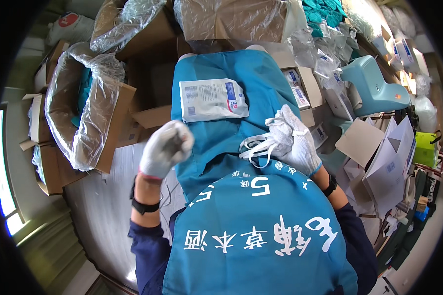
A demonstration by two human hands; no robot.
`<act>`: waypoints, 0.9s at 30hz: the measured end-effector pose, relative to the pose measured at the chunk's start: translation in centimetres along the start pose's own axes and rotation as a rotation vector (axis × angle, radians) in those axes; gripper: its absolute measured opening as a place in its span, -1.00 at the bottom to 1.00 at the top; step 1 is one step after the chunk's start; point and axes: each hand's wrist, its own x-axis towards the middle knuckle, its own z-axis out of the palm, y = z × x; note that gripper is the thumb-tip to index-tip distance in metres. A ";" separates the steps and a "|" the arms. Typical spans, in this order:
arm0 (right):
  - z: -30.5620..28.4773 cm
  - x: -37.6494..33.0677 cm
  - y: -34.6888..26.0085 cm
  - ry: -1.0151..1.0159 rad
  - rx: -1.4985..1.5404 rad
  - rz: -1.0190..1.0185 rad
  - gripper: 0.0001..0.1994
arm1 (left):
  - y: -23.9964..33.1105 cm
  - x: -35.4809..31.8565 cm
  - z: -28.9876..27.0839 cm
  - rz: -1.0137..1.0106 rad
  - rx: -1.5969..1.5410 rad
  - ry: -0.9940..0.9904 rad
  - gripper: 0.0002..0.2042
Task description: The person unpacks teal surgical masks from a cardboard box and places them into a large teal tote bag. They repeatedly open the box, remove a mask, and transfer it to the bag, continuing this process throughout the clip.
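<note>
Both my hands wear white knit gloves. My left hand (pixel 167 150) is raised at the left edge of my lap, its fingers curled in; what they hold, if anything, cannot be made out. Over the right side of my lap, my right hand (pixel 300 142) holds a crumpled white bundle with thin loops (pixel 276 141) against its palm and fingers. Several loops hang from the bundle toward the left. Beyond my hands, a flat white printed packet (pixel 213 100) with a blue panel lies on the teal apron (pixel 251 69) across my lap.
Left of me stands a carton (pixel 114 125) lined with clear plastic, teal cloth inside. An open box (pixel 307 88) of similar packets is at my right knee. Farther right are a pale teal chair (pixel 374 83) and cardboard sheets (pixel 391 167). A plastic-covered carton (pixel 231 19) stands ahead.
</note>
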 end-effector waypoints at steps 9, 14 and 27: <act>0.4 1.7 0.6 -0.024 -1.138 -0.677 -0.64 | -3.2 5.9 8.7 -0.037 0.493 -0.401 -0.55; -0.5 1.9 -0.7 -0.172 -1.316 -0.671 -0.66 | -4.2 6.5 8.5 -0.062 0.478 -0.397 -0.62; -8.8 0.1 1.2 -0.298 -0.553 -0.027 -0.66 | -0.7 1.3 6.0 -0.328 0.551 -0.351 -0.62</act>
